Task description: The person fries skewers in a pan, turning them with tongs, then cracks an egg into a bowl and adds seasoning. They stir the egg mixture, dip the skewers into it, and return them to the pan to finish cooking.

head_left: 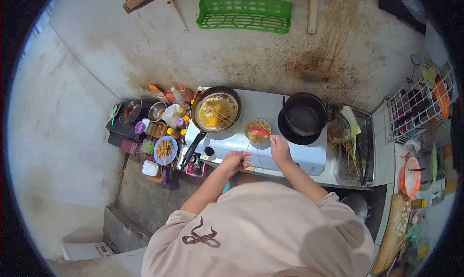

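My right hand (280,151) grips the handle of a red spoon (260,131), whose bowl is over a small patterned bowl (257,123) on the white stove (261,156). Left of it, my left hand (236,161) is held above the stove's front edge with its fingers bent; whether it pinches a thin stick is too small to tell. On the left burner a frying pan (216,109) contains something yellow with thin sticks. A dark pot (305,113) stands on the right burner.
Skewers lie on a blue plate (166,150) at the left, near bottles and small containers. A metal tray (355,166) is right of the stove. Farther right are a wire rack (418,105), an orange bowl (410,178) and a wooden board (390,233).
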Tool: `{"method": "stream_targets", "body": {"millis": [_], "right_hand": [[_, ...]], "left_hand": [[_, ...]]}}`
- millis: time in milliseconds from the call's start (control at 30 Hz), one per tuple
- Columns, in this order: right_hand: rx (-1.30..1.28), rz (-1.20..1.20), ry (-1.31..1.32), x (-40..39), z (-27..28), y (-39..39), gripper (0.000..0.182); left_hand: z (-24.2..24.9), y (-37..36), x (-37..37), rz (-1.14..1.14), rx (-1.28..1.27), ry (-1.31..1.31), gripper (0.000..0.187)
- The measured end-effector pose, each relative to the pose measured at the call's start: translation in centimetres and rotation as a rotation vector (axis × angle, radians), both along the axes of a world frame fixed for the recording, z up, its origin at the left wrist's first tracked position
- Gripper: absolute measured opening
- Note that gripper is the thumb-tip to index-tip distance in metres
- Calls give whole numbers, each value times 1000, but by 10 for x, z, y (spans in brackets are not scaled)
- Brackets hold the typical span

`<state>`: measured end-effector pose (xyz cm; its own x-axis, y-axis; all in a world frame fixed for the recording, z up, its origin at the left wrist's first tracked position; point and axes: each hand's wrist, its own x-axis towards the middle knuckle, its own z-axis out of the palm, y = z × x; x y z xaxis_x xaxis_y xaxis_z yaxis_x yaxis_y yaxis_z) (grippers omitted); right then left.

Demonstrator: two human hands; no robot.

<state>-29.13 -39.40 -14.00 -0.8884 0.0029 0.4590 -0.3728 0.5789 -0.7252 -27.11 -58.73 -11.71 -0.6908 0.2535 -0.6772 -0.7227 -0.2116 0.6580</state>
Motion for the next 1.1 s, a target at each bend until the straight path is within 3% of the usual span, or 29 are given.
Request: {"method": "stream_targets", "body": {"millis": [300,500,700,800,900,1033,1100], "right_hand": [[167,100,169,-5,0,13,11],[219,67,109,-20,-7,13,10],[160,-63,-174,-33,-25,-1,13],[464,-193,-172,-20,1,-7,17],[554,-374,237,-5,33,-14,19],[412,-97,-100,9,29,-26,22],[162,-22,-418,10,7,-35,23]], "left_hand": [[5,9,3,35,-9,-7,16],[0,9,8,34,42,-14,16],[-5,6,12,46,135,-19,17],[-12,6,11,77,235,-36,16],[-13,10,13,106,299,-72,15],[-14,12,15,114,362,-98,14],[-20,13,18,97,361,-96,12]]}}
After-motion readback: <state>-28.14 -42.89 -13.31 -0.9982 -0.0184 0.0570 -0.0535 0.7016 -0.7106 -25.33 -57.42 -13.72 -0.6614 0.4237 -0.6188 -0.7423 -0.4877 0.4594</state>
